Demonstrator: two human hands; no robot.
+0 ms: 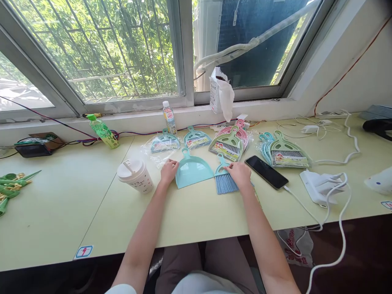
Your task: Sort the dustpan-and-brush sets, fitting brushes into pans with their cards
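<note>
A light teal dustpan (193, 169) lies flat on the table in front of me, its looped handle pointing to the window. My left hand (169, 171) pinches the dustpan's left edge between thumb and fingers. Just right of the pan is a small blue hand brush (226, 183) with its bristles toward me. My right hand (240, 174) has closed fingers on the brush's right side, covering part of it. Behind these lie wrapped sets: two teal ones (165, 143), a green dustpan set (228, 146) over pink ones, and another green set (288, 153) beside blue handles.
A lidded paper cup (136, 175) stands left of my left hand. A black phone (267, 172) on a charging cable lies to the right, near a white power strip (318, 185). Bottles (169, 116), a tissue pack (219, 96) and cables line the window side.
</note>
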